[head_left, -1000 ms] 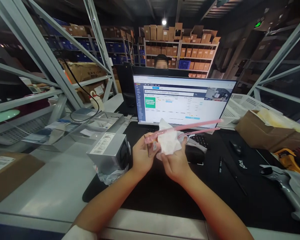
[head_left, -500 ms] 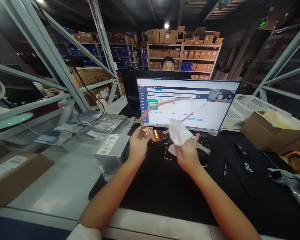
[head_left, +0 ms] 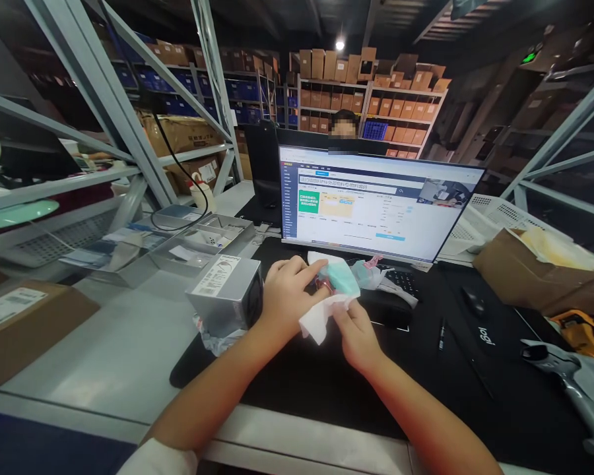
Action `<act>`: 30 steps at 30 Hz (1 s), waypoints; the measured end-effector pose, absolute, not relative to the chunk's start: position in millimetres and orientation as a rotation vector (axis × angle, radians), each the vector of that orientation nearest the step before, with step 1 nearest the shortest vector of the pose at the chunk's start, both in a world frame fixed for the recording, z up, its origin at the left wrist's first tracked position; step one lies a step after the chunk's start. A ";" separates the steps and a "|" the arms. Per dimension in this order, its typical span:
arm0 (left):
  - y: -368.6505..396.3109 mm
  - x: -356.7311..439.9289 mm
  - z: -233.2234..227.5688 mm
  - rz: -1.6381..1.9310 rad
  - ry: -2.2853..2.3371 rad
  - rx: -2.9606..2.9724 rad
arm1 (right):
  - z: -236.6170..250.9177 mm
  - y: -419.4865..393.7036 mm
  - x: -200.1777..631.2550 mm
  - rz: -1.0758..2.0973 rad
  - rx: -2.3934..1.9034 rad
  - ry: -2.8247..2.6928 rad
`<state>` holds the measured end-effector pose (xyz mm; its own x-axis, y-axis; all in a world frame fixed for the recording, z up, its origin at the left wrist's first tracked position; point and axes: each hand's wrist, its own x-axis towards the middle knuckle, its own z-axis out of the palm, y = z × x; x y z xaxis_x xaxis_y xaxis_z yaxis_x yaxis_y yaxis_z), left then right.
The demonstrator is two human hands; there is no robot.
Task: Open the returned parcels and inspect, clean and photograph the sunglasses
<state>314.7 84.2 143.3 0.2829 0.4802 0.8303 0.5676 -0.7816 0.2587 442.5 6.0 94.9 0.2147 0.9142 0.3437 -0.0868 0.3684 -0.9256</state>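
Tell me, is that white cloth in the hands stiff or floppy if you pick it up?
Probably floppy: the white cloth droops and creases between the left hand and the right hand. It looks thin, so likely very light. It seems bunched around something small and red, so it should wrap easily.

Both bare forearms are reaching forward from the bottom of the frame and converging at its centre, the left one angling in from the lower left, the right from the lower right. The left hand (head_left: 287, 290) is curling knuckles up, fingers bent in a closed grip. The right hand (head_left: 359, 333) is sitting just below and beside it, back of the hand up, fingertips pinching together toward the left hand
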 end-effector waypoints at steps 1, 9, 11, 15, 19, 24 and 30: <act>83.7 314.4 144.1 -1.516 -0.996 -2.453 | 96.0 6.0 442.4 0.876 -0.911 -1.112; 82.2 314.5 146.0 -1.559 -0.943 -2.435 | 125.3 -6.0 437.7 1.121 -0.662 -0.822; 84.5 314.7 144.4 -1.564 -0.930 -2.429 | 132.2 -11.1 441.3 1.138 -0.693 -0.778; 90.7 313.9 142.7 -1.618 -0.873 -2.377 | 146.1 -15.2 455.4 1.155 -0.716 -0.731; 95.5 309.3 145.3 -1.669 -0.861 -2.291 | 155.7 -3.1 491.2 0.884 -0.664 -0.763; 92.9 303.2 150.7 -1.630 -0.958 -2.254 | 145.4 25.2 547.2 0.499 -0.633 -0.442; 81.2 305.8 153.7 -1.657 -0.995 -2.286 | 112.8 33.5 497.2 0.628 -0.682 -0.529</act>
<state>305.8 81.2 153.7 0.1705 0.4233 0.8898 0.5867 -0.7691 0.2535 497.2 33.5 112.8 0.6941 0.6788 0.2397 -0.3514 0.6101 -0.7102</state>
